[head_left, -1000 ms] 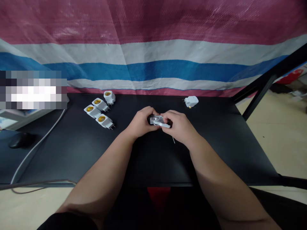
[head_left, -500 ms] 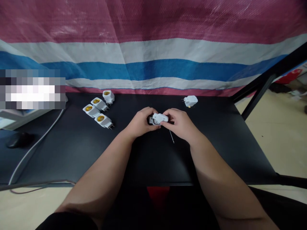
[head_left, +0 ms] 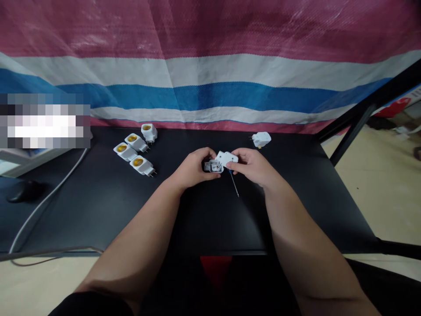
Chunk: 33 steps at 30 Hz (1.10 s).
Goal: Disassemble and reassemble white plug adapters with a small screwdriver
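My left hand (head_left: 196, 169) is closed around the white body of an opened lamp socket adapter (head_left: 210, 166), with metal parts showing inside it. Between thumb and fingers, my right hand (head_left: 250, 166) grips a white plastic cover (head_left: 228, 159) with small dark screw holes. That cover sits tilted over the right side of the body, partly off it. Below my right hand a screwdriver (head_left: 234, 183) lies on the table, its thin metal shaft pointing toward me and its handle mostly hidden.
Several white plug-in lamp sockets (head_left: 141, 165) with brass-coloured insides lie to the left. Another white socket (head_left: 262, 139) lies at the back right. A black mouse (head_left: 26, 192) and a pale cable (head_left: 49, 199) are at far left. Striped sheeting (head_left: 210, 94) hangs behind the black table (head_left: 210, 219).
My right hand has shifted slightly right and turned the cover, lifting it partly off the body. More of the inside and the screwdriver's blue handle end now show. My left hand stays put.
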{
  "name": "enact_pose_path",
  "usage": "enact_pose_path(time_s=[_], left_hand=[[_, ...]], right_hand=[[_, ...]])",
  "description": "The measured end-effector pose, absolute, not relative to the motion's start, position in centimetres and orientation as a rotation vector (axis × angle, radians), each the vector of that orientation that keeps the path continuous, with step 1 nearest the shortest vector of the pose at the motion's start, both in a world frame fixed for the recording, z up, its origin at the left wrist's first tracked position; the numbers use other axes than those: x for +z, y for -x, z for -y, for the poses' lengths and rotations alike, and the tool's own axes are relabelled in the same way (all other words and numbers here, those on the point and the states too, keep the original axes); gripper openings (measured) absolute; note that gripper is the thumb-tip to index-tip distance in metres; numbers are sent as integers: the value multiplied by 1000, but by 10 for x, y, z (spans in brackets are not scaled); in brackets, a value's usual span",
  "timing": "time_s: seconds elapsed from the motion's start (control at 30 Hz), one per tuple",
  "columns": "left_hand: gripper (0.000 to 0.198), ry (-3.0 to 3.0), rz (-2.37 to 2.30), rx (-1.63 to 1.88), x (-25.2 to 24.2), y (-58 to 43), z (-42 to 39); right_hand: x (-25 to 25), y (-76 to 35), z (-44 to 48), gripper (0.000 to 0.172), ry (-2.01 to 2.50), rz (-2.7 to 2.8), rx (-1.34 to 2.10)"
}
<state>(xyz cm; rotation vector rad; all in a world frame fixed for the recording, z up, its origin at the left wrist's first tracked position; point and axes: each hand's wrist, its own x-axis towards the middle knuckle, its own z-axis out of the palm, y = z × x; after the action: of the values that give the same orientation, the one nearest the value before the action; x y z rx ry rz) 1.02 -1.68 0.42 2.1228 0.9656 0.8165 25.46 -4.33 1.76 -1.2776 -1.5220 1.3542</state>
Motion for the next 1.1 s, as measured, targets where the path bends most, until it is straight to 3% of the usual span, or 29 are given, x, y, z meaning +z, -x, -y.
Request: enact_pose_path(time_s=[0.37,0.73,0.93,1.1], left_hand=[[39,-2104,-979,778,8,-8,16],[39,-2118,-1003,738,10,-6,16],[39,-2174,-1001,702,11,-5,16],[36,-2116,-1002,776,11,-6,17]], right_hand=[[19,-281,37,27,1528,1358,1321],[21,-291,35,23,1785,1447,1125],[15,-297,34,24,1729,1407,1095],[12,-295,31,13,1675,1529,689]])
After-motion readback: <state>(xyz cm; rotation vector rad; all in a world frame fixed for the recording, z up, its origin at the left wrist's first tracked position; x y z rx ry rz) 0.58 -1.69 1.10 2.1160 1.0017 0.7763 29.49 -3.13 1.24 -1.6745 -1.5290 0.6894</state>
